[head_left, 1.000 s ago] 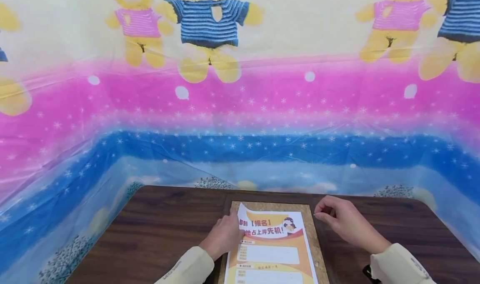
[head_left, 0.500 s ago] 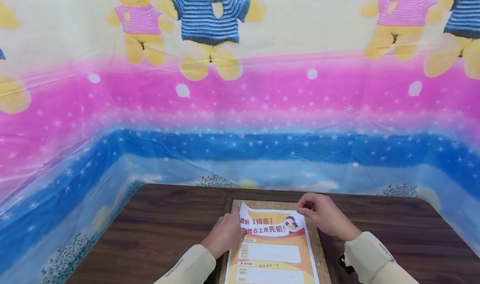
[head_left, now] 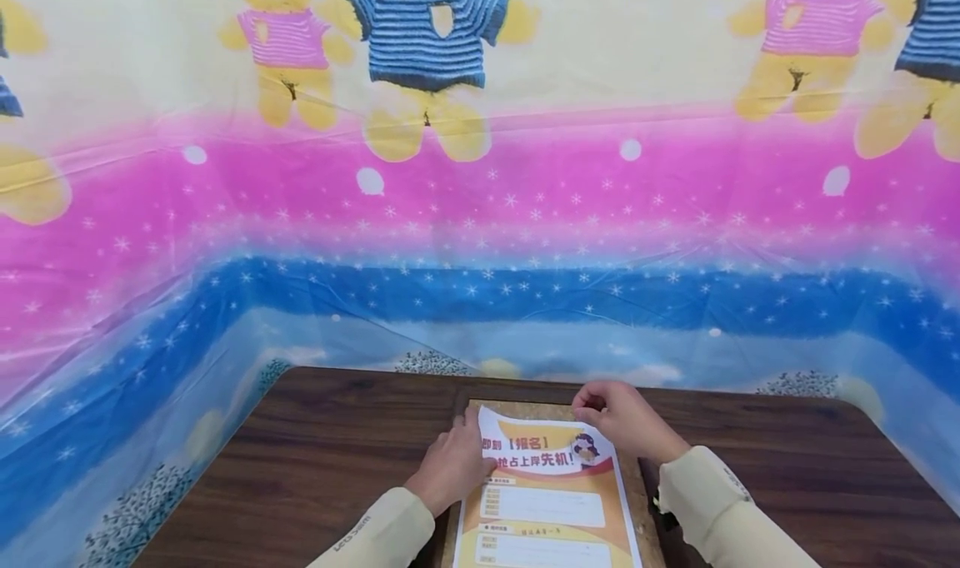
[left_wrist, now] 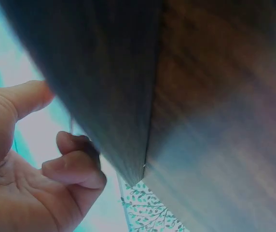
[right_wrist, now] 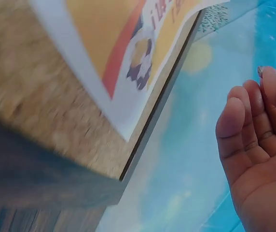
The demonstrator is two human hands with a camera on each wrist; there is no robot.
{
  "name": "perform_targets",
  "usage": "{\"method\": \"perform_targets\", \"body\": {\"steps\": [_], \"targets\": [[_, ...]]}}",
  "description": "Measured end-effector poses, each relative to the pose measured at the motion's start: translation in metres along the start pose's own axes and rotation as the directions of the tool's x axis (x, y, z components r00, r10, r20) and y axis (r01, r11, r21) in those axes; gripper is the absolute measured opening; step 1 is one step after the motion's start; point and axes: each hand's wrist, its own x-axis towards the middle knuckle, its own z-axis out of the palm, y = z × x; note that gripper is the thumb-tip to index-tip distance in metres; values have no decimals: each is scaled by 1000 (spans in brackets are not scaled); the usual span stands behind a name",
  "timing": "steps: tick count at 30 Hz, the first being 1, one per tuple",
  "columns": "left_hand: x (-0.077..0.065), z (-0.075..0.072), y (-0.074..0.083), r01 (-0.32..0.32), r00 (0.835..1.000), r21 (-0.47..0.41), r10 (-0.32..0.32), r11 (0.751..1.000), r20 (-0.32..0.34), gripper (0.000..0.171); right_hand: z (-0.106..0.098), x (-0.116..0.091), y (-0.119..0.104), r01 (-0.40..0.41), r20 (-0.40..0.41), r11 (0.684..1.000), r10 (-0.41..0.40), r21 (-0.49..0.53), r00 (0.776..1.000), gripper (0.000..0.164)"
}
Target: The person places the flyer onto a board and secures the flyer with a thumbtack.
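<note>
The white-bordered, orange-and-yellow paper poster (head_left: 555,472) lies on the rectangular tan cork board (head_left: 648,510), leaving cork showing along the top and right. On the poster you have large red lettering (head_left: 532,451) at the top, a dark-haired cartoon figure (head_left: 587,447) to its right, and two white rounded boxes (head_left: 551,507) of small print beneath; that print is too small to read. The sheet's upper left corner curls up off the cork, while its upper right corner sits just inside the board's corner. The board has thick dark sides and rests on the dark brown wood-grain tabletop (head_left: 337,435); its near end runs out of the head view.

Your left hand (head_left: 450,461) grips the poster's left edge, thumb over the printed face and the other fingers curled in beside the board's side. Your right hand (head_left: 630,420) hangs over the board's far right part, apart from the cork, its fingers bent in and its thumb meeting them around a tiny grey piece (right_wrist: 260,71), too small to identify. Behind the table hangs the pink, blue and cream bear-print cloth (head_left: 480,185).
</note>
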Motion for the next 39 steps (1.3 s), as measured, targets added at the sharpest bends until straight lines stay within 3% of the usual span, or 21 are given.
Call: {"method": "perform_targets", "body": {"steps": [4,11,18,24,32,39], "targets": [[0,-3,-3,-64,998,44,65,997,-22,78,8,8,1,8,26,1000,-9,27,1000,9],[-1,-8,-7,-151,987,97,144,984,77,48,22,19,9,-51,68,997,47,63,997,12],[0,-6,-8,-162,985,112,153,981,85,46,26,23,14,-88,98,993,80,74,992,12],[1,-4,-9,-161,987,127,157,979,47,47,31,29,16,-110,136,991,100,72,986,12],[2,-4,-11,-171,985,144,169,975,30,44,40,40,17,-198,155,977,184,81,971,11],[0,-3,-10,-170,985,167,169,971,18,46,47,44,23,-243,117,967,233,72,965,10]]}}
